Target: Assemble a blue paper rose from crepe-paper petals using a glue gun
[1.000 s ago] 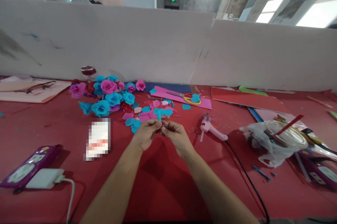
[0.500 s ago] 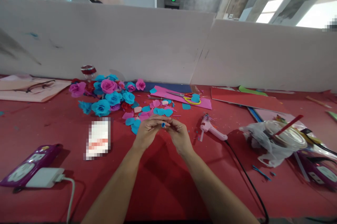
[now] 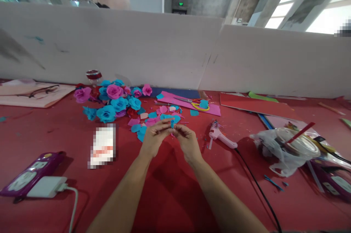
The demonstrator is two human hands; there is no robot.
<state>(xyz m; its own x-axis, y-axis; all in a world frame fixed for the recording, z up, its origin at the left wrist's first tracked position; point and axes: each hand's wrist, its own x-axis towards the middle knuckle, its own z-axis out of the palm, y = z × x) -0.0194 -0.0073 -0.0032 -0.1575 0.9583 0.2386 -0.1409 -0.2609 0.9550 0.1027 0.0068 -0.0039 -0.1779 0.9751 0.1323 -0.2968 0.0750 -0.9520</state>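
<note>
Between my fingertips is a small rolled piece of blue paper [image 3: 172, 123], held upright over the middle of the red table [image 3: 170, 193]. My left hand [image 3: 155, 136] is closed in a pinch on it from the left. From the right, my right hand [image 3: 186, 140] pinches the same roll, its fingers curled. Just behind my hands lie loose blue and pink paper petals [image 3: 141, 130]. A bunch of blue, pink and red paper flowers [image 3: 117, 103] lies beyond them to the left. A pink glue gun [image 3: 222, 136] rests to the right of my right hand.
Scissors [image 3: 201, 106] lie on a pink paper strip [image 3: 170, 97] at the back. A plastic bag [image 3: 285, 163] around a round container [image 3: 298, 143] stands right. A purple power strip [image 3: 33, 172] with a white charger [image 3: 48, 186] sits left. The glue gun's black cord [image 3: 255, 182] runs towards the front edge.
The blue roll has turned from pointing its end towards me to standing upright between my fingers. My hands have barely shifted, and the view has tipped slightly.
</note>
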